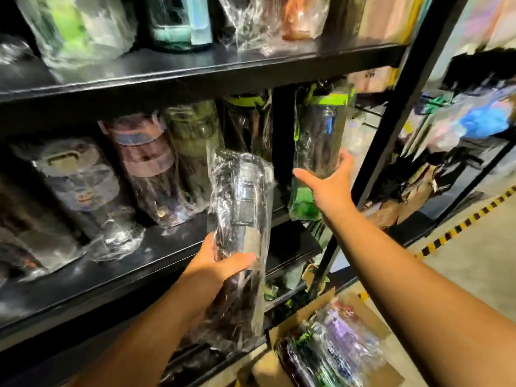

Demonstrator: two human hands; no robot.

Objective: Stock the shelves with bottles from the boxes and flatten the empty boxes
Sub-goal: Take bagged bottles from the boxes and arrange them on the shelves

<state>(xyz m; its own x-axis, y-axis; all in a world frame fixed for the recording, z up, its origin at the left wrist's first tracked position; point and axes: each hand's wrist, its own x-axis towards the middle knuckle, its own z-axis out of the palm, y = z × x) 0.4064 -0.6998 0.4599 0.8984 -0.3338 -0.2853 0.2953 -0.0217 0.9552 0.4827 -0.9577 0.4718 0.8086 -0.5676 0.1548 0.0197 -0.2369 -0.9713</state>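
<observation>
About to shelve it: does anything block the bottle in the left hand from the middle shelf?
Nothing visible does. The wrapped bottle in the left hand faces a bare shelf stretch; the right hand is open at the green bottle beside it.

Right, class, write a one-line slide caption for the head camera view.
Restocking: left hand grips a plastic-wrapped black bottle while the open right hand reaches toward a green-lidded bottle at the shelf.

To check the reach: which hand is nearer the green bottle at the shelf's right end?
Right. The right hand is open before the green bottle; the left hand is lower left, gripping a black bottle.
</observation>
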